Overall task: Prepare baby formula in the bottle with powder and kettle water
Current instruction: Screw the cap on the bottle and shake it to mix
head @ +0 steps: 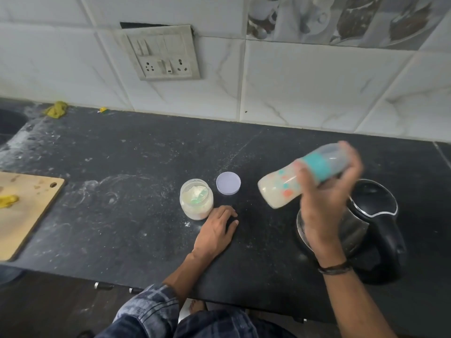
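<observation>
Head view, my right hand (pixel 324 191): raised above the counter, fingers wrapped around the baby bottle (pixel 300 178) near its teal collar, gripping it firmly.
Bottle: tilted almost on its side in the air, base toward the left, capped end toward the right and hidden partly behind my fingers; it is blurred, and a milky liquid fills the lower body.
Bottle's place: above the counter, between the loose lid and the kettle, touching neither.
My left hand (pixel 218 228): lying flat, palm down on the dark counter (pixel 122 191), fingers loosely spread and holding nothing, just beside the powder jar.
Powder jar (pixel 196 202): upright, uncapped, with pale powder and something green inside; I cannot tell what the green thing is.
Jar lid (pixel 228 182): lying on the counter just right of the jar, apart from it.
Kettle (pixel 361 228): black, standing below and behind my right wrist, lid shut.
Cutting board (pixel 26 211): at the far left edge, well apart from everything else.
</observation>
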Motion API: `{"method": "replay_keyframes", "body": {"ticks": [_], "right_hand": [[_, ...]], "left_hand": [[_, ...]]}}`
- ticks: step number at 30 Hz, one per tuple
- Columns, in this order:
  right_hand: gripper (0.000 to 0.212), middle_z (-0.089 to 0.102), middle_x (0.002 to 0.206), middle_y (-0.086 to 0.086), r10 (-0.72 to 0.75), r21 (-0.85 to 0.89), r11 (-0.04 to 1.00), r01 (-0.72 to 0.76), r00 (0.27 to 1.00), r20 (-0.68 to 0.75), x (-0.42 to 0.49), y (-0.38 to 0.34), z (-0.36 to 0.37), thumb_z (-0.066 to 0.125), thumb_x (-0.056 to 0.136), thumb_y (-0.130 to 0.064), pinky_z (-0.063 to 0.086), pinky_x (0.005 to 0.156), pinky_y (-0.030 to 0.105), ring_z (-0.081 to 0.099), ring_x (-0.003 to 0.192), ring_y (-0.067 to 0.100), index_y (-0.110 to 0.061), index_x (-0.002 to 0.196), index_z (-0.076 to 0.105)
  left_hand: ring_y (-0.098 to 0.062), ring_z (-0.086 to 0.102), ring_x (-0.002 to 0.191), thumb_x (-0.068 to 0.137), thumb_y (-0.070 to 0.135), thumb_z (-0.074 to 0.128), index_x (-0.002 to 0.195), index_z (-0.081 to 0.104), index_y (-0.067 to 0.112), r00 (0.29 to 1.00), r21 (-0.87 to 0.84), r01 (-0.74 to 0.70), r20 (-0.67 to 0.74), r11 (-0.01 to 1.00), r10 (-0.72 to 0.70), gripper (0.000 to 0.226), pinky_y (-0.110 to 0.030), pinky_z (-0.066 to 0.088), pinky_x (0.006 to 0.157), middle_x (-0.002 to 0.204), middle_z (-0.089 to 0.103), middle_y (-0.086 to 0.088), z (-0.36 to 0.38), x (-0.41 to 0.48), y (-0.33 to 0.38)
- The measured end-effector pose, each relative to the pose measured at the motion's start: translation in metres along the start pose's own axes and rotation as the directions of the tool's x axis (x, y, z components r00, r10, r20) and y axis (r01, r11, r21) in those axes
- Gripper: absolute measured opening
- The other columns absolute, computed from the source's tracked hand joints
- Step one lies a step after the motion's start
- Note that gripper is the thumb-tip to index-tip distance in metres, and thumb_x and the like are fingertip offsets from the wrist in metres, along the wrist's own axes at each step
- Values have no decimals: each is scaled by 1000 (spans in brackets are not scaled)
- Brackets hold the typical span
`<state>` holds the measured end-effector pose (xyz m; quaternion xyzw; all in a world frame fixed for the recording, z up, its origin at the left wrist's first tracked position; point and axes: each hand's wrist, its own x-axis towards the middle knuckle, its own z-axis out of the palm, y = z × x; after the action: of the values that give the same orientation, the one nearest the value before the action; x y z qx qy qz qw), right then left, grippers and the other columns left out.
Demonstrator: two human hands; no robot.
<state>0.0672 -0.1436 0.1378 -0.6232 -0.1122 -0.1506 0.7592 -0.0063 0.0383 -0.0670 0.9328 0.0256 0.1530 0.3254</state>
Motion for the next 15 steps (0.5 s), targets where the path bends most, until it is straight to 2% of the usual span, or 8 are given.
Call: {"method": "replay_keyframes", "body": {"ticks": [2,3,5,7,9,12,13,15], "right_hand": [[74,45,129,6,-51,86,994,68,981,-188,5,-6,2,70,93,1,55,86,25,62,102,4,0,148,21],[75,44,129,7,-62,87,993,82,975,-214,6,-5,3,71,93,-2,55,87,26,61,103,4,2,148,19],[78,48,126,1,-45,-14,999,44,998,-35,5,-1,6,77,89,-5,55,84,25,62,100,5,-1,146,26],[77,53,127,-4,9,-126,992,12,986,165,2,-1,4,83,83,-6,56,83,28,62,100,9,-15,143,37],[75,49,129,3,-73,-76,994,77,996,56,7,-9,2,80,85,-5,55,86,30,61,103,10,-12,143,32],[75,45,132,7,-109,126,981,148,955,-276,17,-19,7,74,93,-8,57,94,43,60,109,13,-3,146,21],[77,45,132,8,-91,117,985,128,956,-279,17,-18,9,75,92,-12,57,94,43,60,109,14,-2,146,21],[78,49,128,13,-26,-22,999,25,999,-38,13,-12,10,80,86,-14,58,88,37,62,101,15,-7,144,30]], "left_hand": [[-15,55,105,99,20,64,108,62,13,1000,-1,2,-5,1000,-2,11,-21,38,100,115,62,4,0,1,1],[-15,55,105,99,20,64,108,62,13,1000,0,1,-6,1000,-1,11,-20,38,100,114,61,4,1,1,1],[-15,55,106,100,21,64,108,62,13,1000,0,-1,-3,1000,1,11,-19,37,100,115,61,4,0,0,-1],[-13,54,107,100,22,63,109,62,14,1000,-3,1,2,1000,-1,12,-18,37,100,116,61,5,-1,0,-1],[-14,55,106,100,21,64,109,62,14,1000,-5,-2,-2,1000,2,12,-20,38,99,116,61,4,-1,0,0],[-15,55,106,99,20,64,108,62,13,1000,-1,0,-13,1000,0,11,-21,39,99,115,62,4,0,1,1],[-15,55,106,99,20,64,108,63,13,1000,0,-1,-13,1000,1,11,-21,39,99,115,62,4,1,1,0],[-15,56,107,99,21,64,109,62,14,1000,2,-9,-2,1000,9,12,-24,41,100,116,62,4,1,0,-2]]}}
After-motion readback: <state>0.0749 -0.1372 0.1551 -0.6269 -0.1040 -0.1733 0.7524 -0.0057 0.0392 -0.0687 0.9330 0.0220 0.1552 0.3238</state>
